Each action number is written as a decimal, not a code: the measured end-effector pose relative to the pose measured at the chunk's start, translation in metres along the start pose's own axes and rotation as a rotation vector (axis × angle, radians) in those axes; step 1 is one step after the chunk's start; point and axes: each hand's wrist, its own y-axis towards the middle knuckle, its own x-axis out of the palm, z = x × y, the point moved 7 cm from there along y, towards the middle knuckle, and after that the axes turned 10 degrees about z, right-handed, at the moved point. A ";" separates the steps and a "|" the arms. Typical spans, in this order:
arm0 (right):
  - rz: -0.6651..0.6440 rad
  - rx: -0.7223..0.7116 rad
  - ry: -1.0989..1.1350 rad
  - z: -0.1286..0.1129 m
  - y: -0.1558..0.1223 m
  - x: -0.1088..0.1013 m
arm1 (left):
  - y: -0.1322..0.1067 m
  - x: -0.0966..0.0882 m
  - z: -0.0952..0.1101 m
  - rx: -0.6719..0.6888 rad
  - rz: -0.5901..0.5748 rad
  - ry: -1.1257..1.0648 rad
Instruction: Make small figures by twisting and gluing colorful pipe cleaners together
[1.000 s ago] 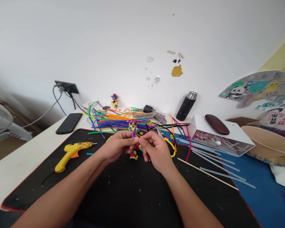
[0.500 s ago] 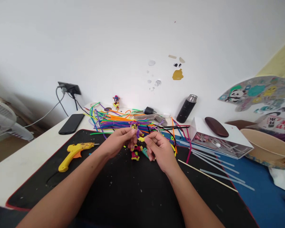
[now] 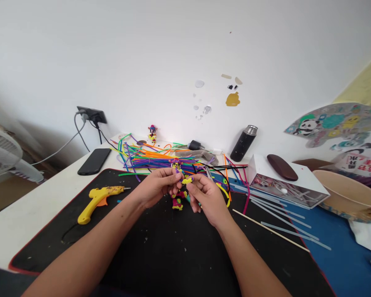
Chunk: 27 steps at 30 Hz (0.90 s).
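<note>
Between the fingertips of both hands is a small yellow and purple pipe-cleaner piece [image 3: 187, 180]. My left hand [image 3: 162, 183] pinches its purple left end, thumb on top. With thumb and bent fingers my right hand [image 3: 205, 193] grips the yellow right end. Just behind the hands a magenta and yellow pipe-cleaner figure [image 3: 177, 203] shows on the black mat [image 3: 167, 251], partly covered by them. A bundle of colourful pipe cleaners [image 3: 148, 159] lies beyond.
A yellow glue gun [image 3: 99, 200] and a phone [image 3: 94, 161] lie left. A small finished-looking figure [image 3: 152, 134] stands by the wall. Rightward are a black flask [image 3: 243, 143], white box [image 3: 289, 181], clear glue sticks [image 3: 284, 214], a wooden stick [image 3: 270, 229] and a bowl [image 3: 352, 187].
The yellow piece has turned between the fingers and now shows more of its length, with purple at its right end. Both hands stay close together; the view has shifted slightly.
</note>
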 end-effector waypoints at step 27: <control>0.060 0.021 0.095 -0.005 0.001 -0.005 | -0.003 0.001 -0.006 -0.054 -0.061 0.107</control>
